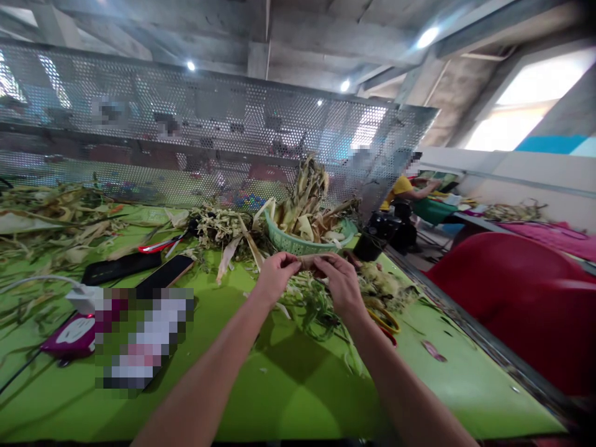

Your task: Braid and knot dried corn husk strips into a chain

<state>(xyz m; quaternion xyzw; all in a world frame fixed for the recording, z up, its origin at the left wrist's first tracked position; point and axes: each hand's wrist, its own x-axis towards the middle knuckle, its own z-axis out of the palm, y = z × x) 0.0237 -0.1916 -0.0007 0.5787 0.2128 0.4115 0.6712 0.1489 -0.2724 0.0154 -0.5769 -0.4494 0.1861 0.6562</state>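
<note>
Both hands are raised over the green table, in front of a green plastic basket point(305, 246) heaped with dried corn husks point(310, 192). Between them stretches a short strip of dried husk point(308, 261), tan and narrow. My left hand point(275, 276) pinches its left end between thumb and fingers. At the other end, my right hand point(342, 282) is closed on it the same way. Below the hands lies a tangle of green strands point(321, 310). Pale fibrous tufts point(379, 279) rest just right of my right hand.
Scissors with yellow handles point(385, 321) lie beside my right forearm. To the left are a dark phone point(165, 274), a black case point(121, 268), red-handled scissors point(158, 245) and a purple power strip point(69, 335). A perforated metal screen point(209, 136) stands behind; a red chair point(516, 298) is at right.
</note>
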